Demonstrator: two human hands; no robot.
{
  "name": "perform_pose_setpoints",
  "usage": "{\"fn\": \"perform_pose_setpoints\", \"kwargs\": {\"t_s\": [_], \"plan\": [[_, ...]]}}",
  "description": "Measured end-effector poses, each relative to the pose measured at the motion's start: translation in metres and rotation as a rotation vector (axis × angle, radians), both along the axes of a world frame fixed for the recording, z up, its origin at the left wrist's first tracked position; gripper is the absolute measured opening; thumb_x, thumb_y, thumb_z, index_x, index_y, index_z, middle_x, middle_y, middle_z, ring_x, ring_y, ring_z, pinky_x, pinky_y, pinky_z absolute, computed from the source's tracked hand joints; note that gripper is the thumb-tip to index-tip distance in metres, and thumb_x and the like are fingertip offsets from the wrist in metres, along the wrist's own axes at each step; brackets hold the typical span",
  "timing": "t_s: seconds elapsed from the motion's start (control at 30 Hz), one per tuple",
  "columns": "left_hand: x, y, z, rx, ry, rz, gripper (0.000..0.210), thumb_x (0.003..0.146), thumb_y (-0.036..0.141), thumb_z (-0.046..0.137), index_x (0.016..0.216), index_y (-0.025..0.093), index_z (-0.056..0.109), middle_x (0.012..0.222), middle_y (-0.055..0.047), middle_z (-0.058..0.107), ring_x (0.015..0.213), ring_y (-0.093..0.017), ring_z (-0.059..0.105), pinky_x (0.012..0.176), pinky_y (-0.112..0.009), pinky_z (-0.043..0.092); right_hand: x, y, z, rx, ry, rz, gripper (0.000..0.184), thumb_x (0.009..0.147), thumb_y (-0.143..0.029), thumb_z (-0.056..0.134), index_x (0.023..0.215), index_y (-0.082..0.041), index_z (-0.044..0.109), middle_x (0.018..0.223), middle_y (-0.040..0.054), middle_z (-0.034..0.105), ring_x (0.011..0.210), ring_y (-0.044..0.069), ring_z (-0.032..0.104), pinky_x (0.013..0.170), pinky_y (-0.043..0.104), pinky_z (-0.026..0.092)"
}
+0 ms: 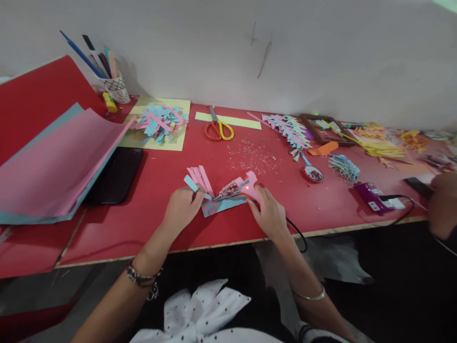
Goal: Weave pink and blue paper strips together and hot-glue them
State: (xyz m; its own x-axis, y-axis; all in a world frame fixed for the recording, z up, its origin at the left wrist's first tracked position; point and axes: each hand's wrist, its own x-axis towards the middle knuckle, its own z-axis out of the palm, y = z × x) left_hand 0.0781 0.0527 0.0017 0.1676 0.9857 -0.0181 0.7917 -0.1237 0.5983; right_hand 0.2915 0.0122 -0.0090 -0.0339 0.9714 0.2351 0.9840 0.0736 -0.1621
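A pink glue gun (251,186) is gripped in my right hand (268,209), its red light on and its metal nozzle pointing left. Under the nozzle lies a blue paper strip (228,204) with pink strips (200,177) fanning away from its left end. My left hand (184,207) is closed on a small light-blue strip (193,184) between thumb and fingers, just left of the nozzle. My left fingers rest close to the pink strips; whether they touch them I cannot tell.
Cut paper strips (162,121) are heaped on a yellow sheet at the back. Scissors (218,128) lie behind my hands. A phone (116,175) and paper sheets (60,164) are left; a purple power strip (373,196) is right, near another person's hand (443,205).
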Motion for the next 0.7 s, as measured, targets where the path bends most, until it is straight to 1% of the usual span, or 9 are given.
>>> {"fn": "perform_pose_setpoints", "kwargs": {"t_s": [0.17, 0.3, 0.5, 0.6, 0.7], "plan": [[0.0, 0.0, 0.001, -0.003, -0.009, 0.003, 0.037, 0.08, 0.027, 0.031, 0.064, 0.015, 0.062, 0.064, -0.007, 0.066, 0.061, -0.016, 0.06, 0.056, -0.024, 0.038, 0.003, 0.001, 0.0, -0.004, -0.004, -0.027, 0.035, 0.085, -0.031, 0.035, 0.112, -0.015, 0.05, 0.098, 0.0126, 0.06, 0.083, 0.022, 0.059, 0.061, 0.028, 0.046], [0.001, 0.0, 0.003, -0.027, -0.007, 0.014, 0.037, 0.079, 0.026, 0.03, 0.064, 0.015, 0.062, 0.065, -0.007, 0.067, 0.063, -0.017, 0.061, 0.058, -0.025, 0.04, 0.007, 0.001, -0.001, 0.023, -0.001, -0.04, 0.035, 0.086, -0.03, 0.034, 0.112, -0.015, 0.05, 0.095, 0.0123, 0.061, 0.082, 0.022, 0.059, 0.061, 0.029, 0.046], [0.002, 0.0, 0.005, -0.081, -0.077, 0.023, 0.035, 0.078, 0.024, 0.031, 0.064, 0.016, 0.062, 0.069, -0.006, 0.069, 0.068, -0.017, 0.063, 0.063, -0.025, 0.042, 0.015, 0.001, -0.001, 0.054, -0.007, -0.064, 0.034, 0.085, -0.031, 0.034, 0.111, -0.018, 0.052, 0.094, 0.0108, 0.061, 0.08, 0.021, 0.059, 0.058, 0.028, 0.045], [0.002, -0.001, 0.006, -0.107, -0.106, 0.035, 0.036, 0.078, 0.026, 0.03, 0.062, 0.017, 0.061, 0.068, -0.006, 0.07, 0.068, -0.018, 0.063, 0.064, -0.027, 0.043, 0.018, 0.0, 0.0, 0.058, -0.01, -0.08, 0.034, 0.085, -0.03, 0.034, 0.11, -0.017, 0.052, 0.096, 0.0115, 0.061, 0.08, 0.022, 0.059, 0.057, 0.028, 0.045], [0.003, -0.001, 0.007, -0.095, -0.098, 0.032, 0.037, 0.078, 0.028, 0.03, 0.061, 0.017, 0.061, 0.067, -0.006, 0.069, 0.068, -0.02, 0.063, 0.063, -0.028, 0.043, 0.021, -0.001, 0.001, 0.07, -0.007, -0.088, 0.034, 0.085, -0.03, 0.034, 0.11, -0.017, 0.053, 0.095, 0.0111, 0.062, 0.08, 0.022, 0.059, 0.057, 0.028, 0.045]]}}
